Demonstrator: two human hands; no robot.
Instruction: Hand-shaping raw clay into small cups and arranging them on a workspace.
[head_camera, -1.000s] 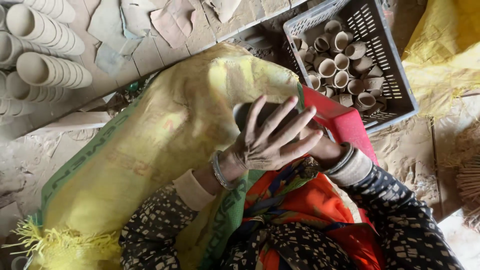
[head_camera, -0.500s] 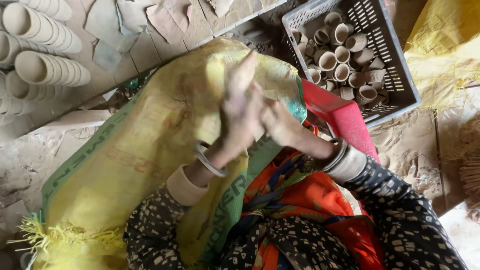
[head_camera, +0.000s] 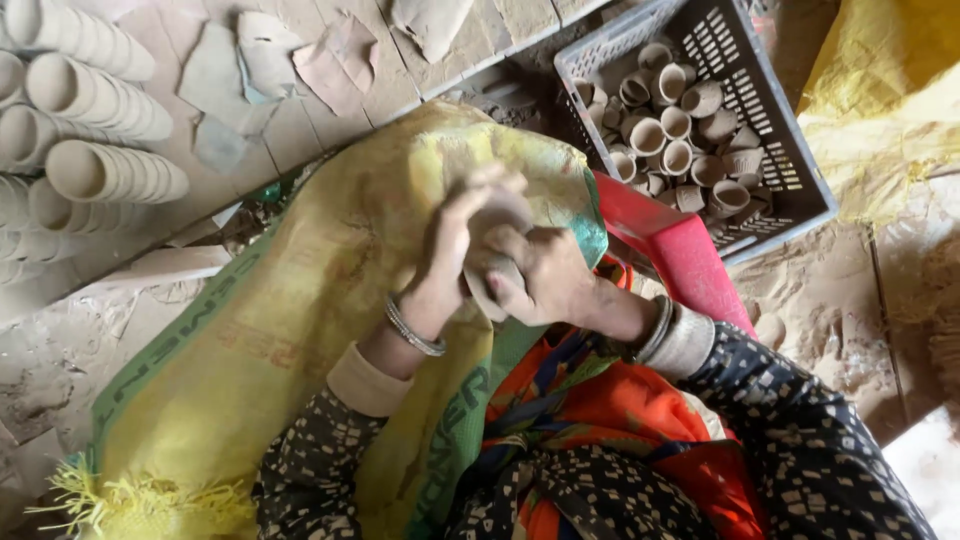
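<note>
A small clay cup (head_camera: 495, 262) is being gripped tight between both hands, left hand (head_camera: 455, 250) and right hand (head_camera: 545, 280), so it's probably risking getting squashed.

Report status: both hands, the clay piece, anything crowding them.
Left hand and right hand both closed on one clay cup over the yellow sack. Grey crate of cups sits apart. Nothing crowding.
</note>
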